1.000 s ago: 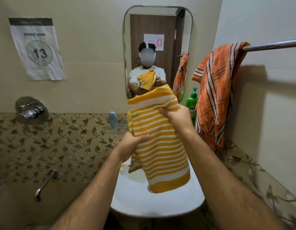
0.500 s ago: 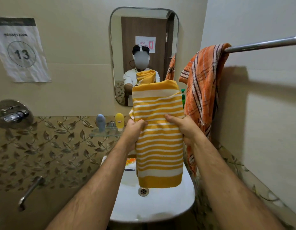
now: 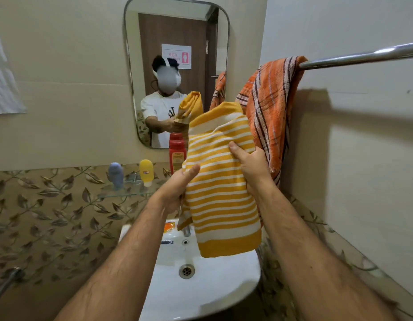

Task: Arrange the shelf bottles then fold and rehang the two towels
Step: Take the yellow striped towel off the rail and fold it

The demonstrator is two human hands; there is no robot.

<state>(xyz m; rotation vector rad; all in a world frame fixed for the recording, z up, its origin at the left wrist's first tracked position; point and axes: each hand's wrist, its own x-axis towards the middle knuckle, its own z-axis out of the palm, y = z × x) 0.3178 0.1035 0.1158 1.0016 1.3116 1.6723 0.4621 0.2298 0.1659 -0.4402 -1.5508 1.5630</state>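
Note:
A folded yellow towel with white stripes [image 3: 220,200] hangs upright over the basin, its top flopping toward the right. My left hand [image 3: 175,188] grips its left edge and my right hand [image 3: 249,163] grips its right edge. An orange striped towel [image 3: 272,112] is draped over the left end of the metal towel rail [image 3: 363,55] on the right wall. On the glass shelf [image 3: 122,194] stand a grey-blue bottle [image 3: 115,173], a yellow bottle [image 3: 146,172] and a red bottle [image 3: 176,150], the red one partly hidden by the yellow towel.
A white basin [image 3: 214,288] with a drain and tap sits below the towel. A mirror [image 3: 175,42] hangs on the back wall and reflects the person and a door. A paper sign [image 3: 4,89] is at the left edge. A metal pipe [image 3: 6,283] sticks out at the lower left.
Both hands have carried the yellow towel up and to the right, closer to the orange towel. Its top now leans over. My view has turned right, and the red bottle has come into sight.

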